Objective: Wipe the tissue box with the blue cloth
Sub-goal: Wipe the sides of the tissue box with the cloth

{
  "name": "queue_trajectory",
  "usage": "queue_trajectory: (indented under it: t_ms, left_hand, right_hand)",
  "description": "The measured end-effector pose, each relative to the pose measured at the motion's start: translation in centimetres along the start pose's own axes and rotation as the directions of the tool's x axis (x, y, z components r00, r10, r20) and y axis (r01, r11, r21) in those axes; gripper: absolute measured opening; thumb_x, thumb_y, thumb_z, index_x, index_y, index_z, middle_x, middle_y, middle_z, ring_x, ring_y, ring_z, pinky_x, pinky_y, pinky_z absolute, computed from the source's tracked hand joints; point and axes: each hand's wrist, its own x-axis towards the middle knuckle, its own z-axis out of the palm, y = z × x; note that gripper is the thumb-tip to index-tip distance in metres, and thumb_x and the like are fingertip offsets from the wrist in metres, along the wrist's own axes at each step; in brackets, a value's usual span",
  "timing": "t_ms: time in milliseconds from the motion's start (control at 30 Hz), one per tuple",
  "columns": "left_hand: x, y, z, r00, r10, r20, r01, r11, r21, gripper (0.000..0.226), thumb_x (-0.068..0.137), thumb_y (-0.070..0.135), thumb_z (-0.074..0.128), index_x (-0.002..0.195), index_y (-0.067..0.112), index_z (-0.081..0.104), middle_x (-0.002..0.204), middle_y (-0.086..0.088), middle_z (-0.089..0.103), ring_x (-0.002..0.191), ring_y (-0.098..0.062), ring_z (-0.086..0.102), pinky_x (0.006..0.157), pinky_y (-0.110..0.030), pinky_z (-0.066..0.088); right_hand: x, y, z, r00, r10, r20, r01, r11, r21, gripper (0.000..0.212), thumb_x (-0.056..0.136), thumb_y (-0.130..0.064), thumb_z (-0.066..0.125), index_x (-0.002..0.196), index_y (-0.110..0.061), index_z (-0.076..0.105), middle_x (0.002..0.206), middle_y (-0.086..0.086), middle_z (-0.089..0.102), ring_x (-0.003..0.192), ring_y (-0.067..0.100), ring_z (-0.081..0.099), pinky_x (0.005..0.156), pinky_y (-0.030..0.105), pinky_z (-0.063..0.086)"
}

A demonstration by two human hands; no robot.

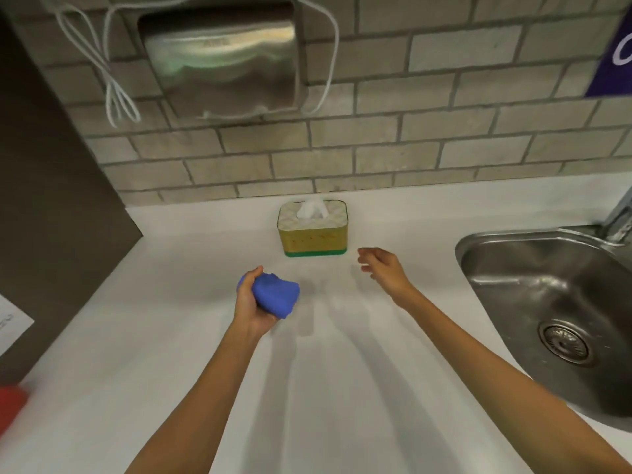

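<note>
White counter (pixel 342 388) below a brick wall (pixel 427 131), which carries a steel hand dryer (pixel 219 63) with loose white cables (pixel 113 87). Steel sink (pixel 547 302) set into the counter at right. Tissue box (pixel 313 229), yellow with a green base, upright near the wall, one tissue (pixel 312 207) standing out of its top. Left hand (pixel 251 302), in front of the box and apart from it, fingers wrapped around a bunched blue cloth (pixel 273 297). Right hand (pixel 383 265), empty, fingers loosely curled and parted, near the box's lower right corner, not touching it.
</note>
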Motion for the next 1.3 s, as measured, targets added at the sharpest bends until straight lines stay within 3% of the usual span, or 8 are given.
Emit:
queue_trajectory:
  t_ms: [167, 300, 433, 633, 767, 933, 1133, 1300]
  left_hand:
    - [4.5, 3.3, -0.5, 0.994, 0.060, -0.095, -0.053, 0.996, 0.076, 0.040, 0.094, 0.027, 0.030, 0.055, 0.021, 0.033, 0.052, 0.005, 0.039, 0.063, -0.011, 0.037, 0.064, -0.024, 0.031]
    - [8.9, 5.6, -0.1, 0.993, 0.064, -0.103, -0.052, 0.992, 0.119, 0.065, 0.095, 0.027, 0.025, 0.033, 0.021, 0.043, 0.034, 0.011, 0.037, 0.059, -0.008, 0.031, 0.058, -0.020, 0.024]
    - [12.8, 7.1, 0.8, 0.972, 0.157, -0.174, -0.100, 0.950, 0.296, 0.038, 0.096, 0.028, 0.034, 0.059, 0.023, 0.036, 0.046, 0.004, 0.046, 0.057, -0.007, 0.040, 0.058, -0.021, 0.033]
    - [16.8, 6.9, 2.6, 0.952, 0.188, -0.242, -0.051, 0.875, 0.482, 0.019, 0.091, 0.031, 0.050, 0.082, 0.015, 0.055, 0.074, -0.005, 0.050, 0.072, -0.020, 0.051, 0.074, -0.032, 0.042]
    - [18.7, 5.7, 3.5, 0.946, 0.223, -0.236, -0.063, 0.839, 0.540, 0.043, 0.089, 0.029, 0.057, 0.124, 0.006, 0.053, 0.104, -0.007, 0.056, 0.094, -0.024, 0.053, 0.081, -0.034, 0.043]
    - [18.4, 4.9, 3.8, 0.941, 0.237, -0.243, -0.057, 0.816, 0.575, 0.049, 0.089, 0.031, 0.059, 0.130, 0.006, 0.049, 0.108, -0.008, 0.054, 0.096, -0.023, 0.051, 0.079, -0.033, 0.042]
    - [13.0, 4.3, 2.7, 0.960, 0.199, -0.195, -0.038, 0.787, 0.616, 0.045, 0.087, 0.033, 0.059, 0.127, 0.013, 0.053, 0.109, -0.007, 0.057, 0.095, -0.024, 0.053, 0.081, -0.033, 0.041]
    - [6.5, 2.3, 1.8, 0.950, 0.213, -0.230, -0.025, 0.784, 0.621, 0.042, 0.086, 0.034, 0.060, 0.125, 0.020, 0.056, 0.104, 0.000, 0.056, 0.089, -0.021, 0.053, 0.078, -0.031, 0.039]
  right_hand:
    - [5.5, 0.6, 0.1, 0.996, 0.084, -0.010, -0.085, 0.996, -0.004, 0.041, 0.093, -0.027, 0.046, 0.129, -0.008, 0.053, 0.118, 0.010, 0.059, 0.101, 0.022, 0.055, 0.086, 0.029, 0.039]
    - [9.2, 0.9, 1.0, 0.992, 0.128, 0.003, -0.127, 0.991, -0.029, 0.053, 0.092, -0.035, 0.049, 0.139, -0.013, 0.041, 0.136, 0.013, 0.052, 0.123, 0.028, 0.050, 0.109, 0.039, 0.036]
    - [12.1, 1.2, 2.0, 0.990, 0.144, 0.013, -0.142, 0.987, -0.074, 0.061, 0.092, -0.040, 0.047, 0.145, -0.015, 0.029, 0.138, 0.010, 0.051, 0.128, 0.029, 0.047, 0.112, 0.042, 0.033]
    - [14.7, 3.1, 2.9, 0.991, 0.129, 0.047, -0.121, 0.983, -0.137, 0.065, 0.092, -0.048, 0.040, 0.148, -0.019, 0.022, 0.149, 0.009, 0.038, 0.135, 0.028, 0.040, 0.114, 0.042, 0.030]
    - [14.8, 3.6, 3.3, 0.993, -0.019, 0.115, 0.030, 0.995, -0.094, 0.046, 0.096, -0.036, 0.039, 0.140, -0.025, 0.039, 0.126, -0.004, 0.054, 0.123, 0.021, 0.051, 0.105, 0.035, 0.040]
    - [13.9, 3.7, 3.3, 0.997, -0.059, 0.052, 0.065, 0.991, -0.121, 0.045, 0.096, -0.028, 0.043, 0.141, -0.022, 0.040, 0.118, -0.001, 0.059, 0.103, 0.011, 0.054, 0.083, 0.020, 0.040]
    - [9.1, 3.9, 2.7, 0.997, -0.018, -0.071, 0.013, 0.997, -0.070, 0.043, 0.091, -0.036, 0.052, 0.130, -0.017, 0.051, 0.108, 0.011, 0.068, 0.096, 0.022, 0.064, 0.063, 0.007, 0.044]
    - [2.8, 3.9, 1.1, 0.997, -0.001, -0.073, -0.008, 0.991, -0.132, 0.054, 0.086, -0.042, 0.057, 0.133, -0.019, 0.046, 0.091, 0.008, 0.069, 0.089, 0.025, 0.067, 0.081, 0.033, 0.053]
